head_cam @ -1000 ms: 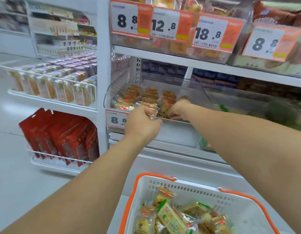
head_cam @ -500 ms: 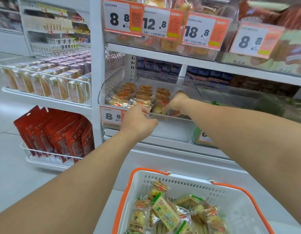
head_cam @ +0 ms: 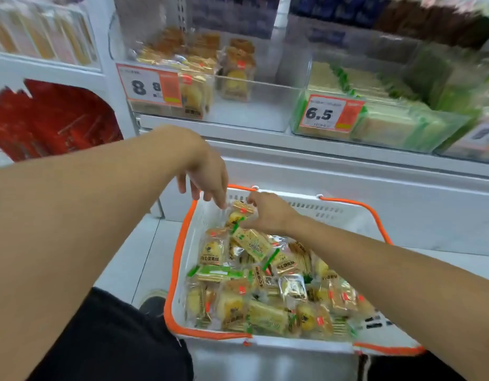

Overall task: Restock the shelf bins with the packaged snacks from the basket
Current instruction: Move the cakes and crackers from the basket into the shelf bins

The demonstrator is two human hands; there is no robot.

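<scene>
A white basket with an orange rim sits low in front of me, full of several clear-wrapped yellow and green snack packets. At its far left corner my right hand pinches a small yellow snack packet standing on top of the pile. My left hand hangs just left of that packet, its loose fingers pointing down and a fingertip close to the wrapper's edge. Above, the clear shelf bin marked 8.8 holds similar yellow packets, mostly at its left and back.
A neighbouring clear bin tagged 6.5 is packed with green-edged packets. Red bags hang on a rack at the left. A white shelf ledge runs between bins and basket. My dark-clad legs lie below the basket.
Both hands have left the 8.8 bin and dropped to the basket. My view has tilted down; the right hand now pinches a packet at the basket's far corner.
</scene>
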